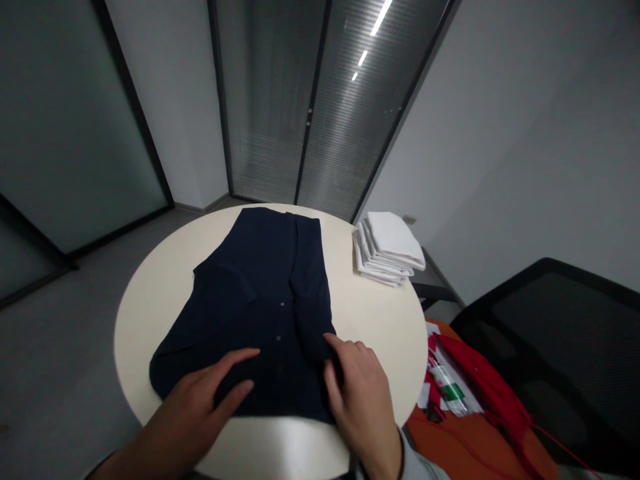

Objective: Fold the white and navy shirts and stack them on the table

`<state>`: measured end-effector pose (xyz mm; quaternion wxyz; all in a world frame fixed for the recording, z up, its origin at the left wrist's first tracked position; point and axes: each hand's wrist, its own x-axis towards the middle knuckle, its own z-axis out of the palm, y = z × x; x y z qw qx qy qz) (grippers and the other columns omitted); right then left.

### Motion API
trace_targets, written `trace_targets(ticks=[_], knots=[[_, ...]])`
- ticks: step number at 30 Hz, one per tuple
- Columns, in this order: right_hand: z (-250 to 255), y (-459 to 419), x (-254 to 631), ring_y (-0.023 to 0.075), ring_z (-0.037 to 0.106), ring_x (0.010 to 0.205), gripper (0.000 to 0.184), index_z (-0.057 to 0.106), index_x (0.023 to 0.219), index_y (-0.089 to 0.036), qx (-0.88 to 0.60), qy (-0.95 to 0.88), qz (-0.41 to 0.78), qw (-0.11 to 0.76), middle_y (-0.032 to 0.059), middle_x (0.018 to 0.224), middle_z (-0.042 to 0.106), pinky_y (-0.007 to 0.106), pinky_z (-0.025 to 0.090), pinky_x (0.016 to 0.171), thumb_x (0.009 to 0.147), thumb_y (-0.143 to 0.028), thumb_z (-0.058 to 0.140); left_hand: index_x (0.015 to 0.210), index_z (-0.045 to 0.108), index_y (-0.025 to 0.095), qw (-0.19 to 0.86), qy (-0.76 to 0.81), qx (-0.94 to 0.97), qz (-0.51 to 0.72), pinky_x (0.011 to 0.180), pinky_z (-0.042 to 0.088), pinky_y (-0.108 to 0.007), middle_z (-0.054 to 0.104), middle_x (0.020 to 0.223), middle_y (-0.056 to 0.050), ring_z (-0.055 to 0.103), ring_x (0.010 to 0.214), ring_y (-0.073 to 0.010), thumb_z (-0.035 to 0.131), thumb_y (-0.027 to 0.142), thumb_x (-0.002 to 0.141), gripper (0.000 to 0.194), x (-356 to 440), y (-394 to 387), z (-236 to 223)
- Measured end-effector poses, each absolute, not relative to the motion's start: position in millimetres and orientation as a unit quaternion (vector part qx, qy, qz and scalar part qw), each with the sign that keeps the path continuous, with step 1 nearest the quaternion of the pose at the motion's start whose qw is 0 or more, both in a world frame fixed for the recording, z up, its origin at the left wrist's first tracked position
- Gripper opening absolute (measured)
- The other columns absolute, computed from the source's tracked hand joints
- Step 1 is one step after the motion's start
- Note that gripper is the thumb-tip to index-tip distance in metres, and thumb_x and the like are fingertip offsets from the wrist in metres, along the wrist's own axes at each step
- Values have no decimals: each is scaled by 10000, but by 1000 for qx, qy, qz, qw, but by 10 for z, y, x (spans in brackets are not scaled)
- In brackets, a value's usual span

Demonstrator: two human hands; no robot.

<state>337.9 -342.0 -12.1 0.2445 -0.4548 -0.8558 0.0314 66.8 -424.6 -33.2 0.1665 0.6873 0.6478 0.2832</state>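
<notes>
A dark navy buttoned shirt [265, 280] lies partly folded on a round cream table [360, 340], with small buttons running down its middle and one long strip of cloth, seemingly a sleeve, along the right. My left hand [205, 400] is over the lower left part of the shirt, thumb and index finger spread apart. At the shirt's lower right edge, my right hand [357, 383] touches the cloth with its fingertips, thumb and index finger apart. Whether its other fingers catch any fabric is hidden.
A stack of folded white cloths [390, 247] sits at the table's right rim. To the right, an orange seat [450, 440] bears a red bag [485, 373] and a clear plastic bottle [450, 390]. A black mesh chair back [555, 340] stands beside it.
</notes>
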Motion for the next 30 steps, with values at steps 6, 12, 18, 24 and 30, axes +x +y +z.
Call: trace_targets(ticks=[6, 12, 18, 24, 30], knots=[[-130, -3313, 3461, 244, 673, 995, 325, 610, 1286, -213, -523, -789, 55, 318, 82, 1153, 726, 396, 518, 855, 993, -204, 470, 1528, 444, 289, 150, 672, 686, 234, 769, 626, -372, 788, 1180, -70, 795, 925, -272, 424, 456, 1046, 510, 724, -3954, -342], [-63, -3268, 3435, 228, 683, 992, 262, 667, 1162, -228, -514, -776, 86, 355, 51, 1089, 743, 380, 510, 873, 988, -203, 474, 1444, 586, 247, -18, 653, 740, 162, 813, 596, -490, 694, 1329, -146, 727, 1032, -333, 421, 247, 1027, 448, 846, -3938, -300], [-20, -3291, 3419, 221, 631, 936, 233, 640, 1165, -233, -478, -795, 82, 365, 42, 1010, 701, 380, 474, 839, 1008, -166, 482, 1457, 581, 242, 32, 448, 886, 113, 1006, 513, -504, 656, 1447, -73, 625, 1263, -314, 590, 160, 989, 475, 1182, -3959, -185], [56, -3491, 3334, 227, 554, 859, 250, 598, 1220, -218, -388, -854, 51, 342, 40, 925, 644, 378, 431, 756, 1004, -133, 506, 1483, 565, 252, 133, 474, 868, 68, 1099, 433, -625, 589, 1516, -103, 537, 1369, -402, 733, 579, 897, 692, 1299, -3959, -177], [-329, -3668, 3135, 245, 568, 835, 232, 646, 1138, -203, -319, -889, 27, 328, 63, 908, 634, 395, 466, 748, 947, -159, 523, 1266, 724, 254, 175, 478, 857, 82, 1167, 409, -616, 707, 1362, -92, 530, 1398, -395, 756, 493, 892, 445, 1202, -3958, -182]])
